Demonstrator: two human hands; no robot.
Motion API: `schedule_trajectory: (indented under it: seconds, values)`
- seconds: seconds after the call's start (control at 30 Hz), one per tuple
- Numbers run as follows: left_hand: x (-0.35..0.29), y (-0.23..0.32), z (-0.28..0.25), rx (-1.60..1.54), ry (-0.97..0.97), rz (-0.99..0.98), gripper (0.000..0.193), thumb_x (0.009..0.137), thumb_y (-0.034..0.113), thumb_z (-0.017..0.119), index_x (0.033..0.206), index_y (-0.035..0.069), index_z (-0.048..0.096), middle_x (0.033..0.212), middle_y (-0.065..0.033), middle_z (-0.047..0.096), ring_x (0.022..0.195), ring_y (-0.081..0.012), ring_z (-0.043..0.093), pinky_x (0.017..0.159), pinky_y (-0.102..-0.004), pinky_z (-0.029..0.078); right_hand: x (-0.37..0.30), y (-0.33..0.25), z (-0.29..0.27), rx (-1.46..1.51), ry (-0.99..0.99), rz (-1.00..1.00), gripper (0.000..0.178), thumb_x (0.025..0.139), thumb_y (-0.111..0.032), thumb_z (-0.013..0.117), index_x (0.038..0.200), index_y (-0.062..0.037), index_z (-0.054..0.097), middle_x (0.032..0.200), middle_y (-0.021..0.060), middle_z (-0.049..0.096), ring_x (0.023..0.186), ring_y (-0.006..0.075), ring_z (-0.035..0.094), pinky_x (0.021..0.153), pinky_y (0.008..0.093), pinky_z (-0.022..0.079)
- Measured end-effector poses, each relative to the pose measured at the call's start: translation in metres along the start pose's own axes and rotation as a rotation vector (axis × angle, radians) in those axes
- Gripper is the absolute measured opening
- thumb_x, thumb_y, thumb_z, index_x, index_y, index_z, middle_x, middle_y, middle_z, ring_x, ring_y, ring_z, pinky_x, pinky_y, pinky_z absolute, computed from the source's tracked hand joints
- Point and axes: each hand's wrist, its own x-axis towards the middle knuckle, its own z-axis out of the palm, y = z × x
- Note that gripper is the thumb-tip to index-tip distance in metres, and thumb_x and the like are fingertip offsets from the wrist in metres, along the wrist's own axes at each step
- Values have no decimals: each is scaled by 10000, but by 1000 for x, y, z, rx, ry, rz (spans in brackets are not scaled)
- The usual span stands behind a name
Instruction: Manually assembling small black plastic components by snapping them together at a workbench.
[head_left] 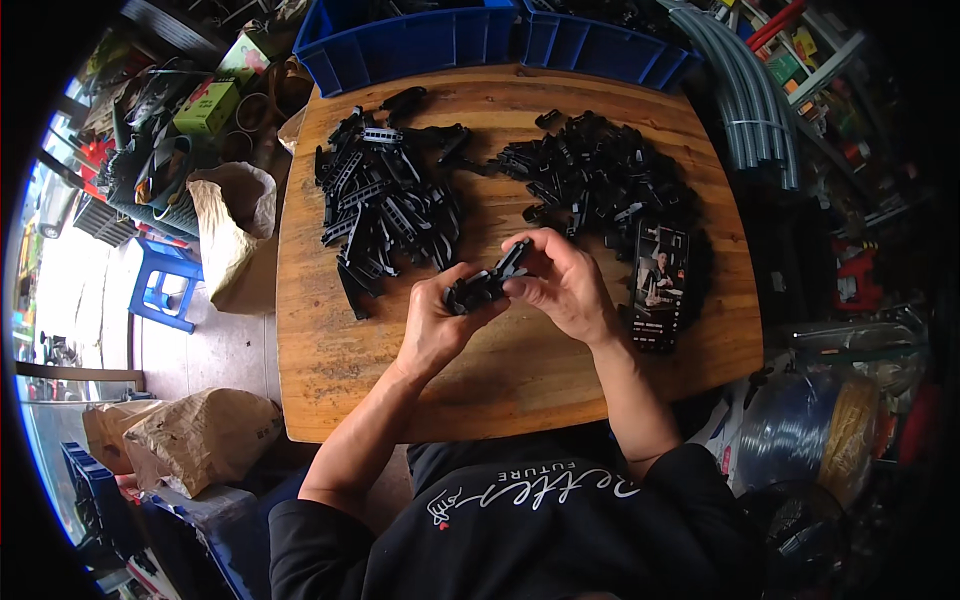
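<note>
Over the middle of the wooden table, my left hand [437,322] is closed around several small black plastic parts [478,291]. Close against it on the right, my right hand [571,290] pinches a black plastic piece [515,257] between thumb and fingers. The piece touches or nearly touches the parts in the left hand; fingers hide the exact contact. Beyond my left hand lies a pile of long black slotted plastic pieces [385,205]. A second pile, of smaller black plastic parts [600,175], spreads beyond my right hand.
A phone with a lit screen [660,285] leans by the right pile on the wooden table [520,385]. Blue bins [410,50] line the far edge. A paper sack [235,225] and blue stool [167,283] stand left. Grey pipes [745,110] and coiled tubing [800,430] are right.
</note>
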Motion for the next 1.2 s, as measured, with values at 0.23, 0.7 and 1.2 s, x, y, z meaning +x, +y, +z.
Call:
schedule_trajectory:
  seconds: [0.23,0.7,1.2]
  values:
    - [-5,1,4,6,39,104,229,727,104,729,901,0,623,666,-28,603,617,-75,544,569,-235,436,-2,0,7,-54,80,-104,369,782,-234,726,1014,-20,534,842,-15,548,751,41,503,655,182,427]
    - [-2,13,0,-211,-127,-101,179,742,129,735,773,40,582,620,16,553,593,-53,501,545,-207,382,-1,1,1,125,-15,-18,348,764,-308,741,875,-38,550,734,-39,519,635,15,423,553,162,331]
    - [84,43,-83,-802,140,-133,323,805,203,554,1075,29,532,986,-135,627,879,-242,620,661,-368,518,5,22,-5,-1053,-5,-277,286,692,62,622,966,-17,611,933,84,543,890,273,478,794,357,433]
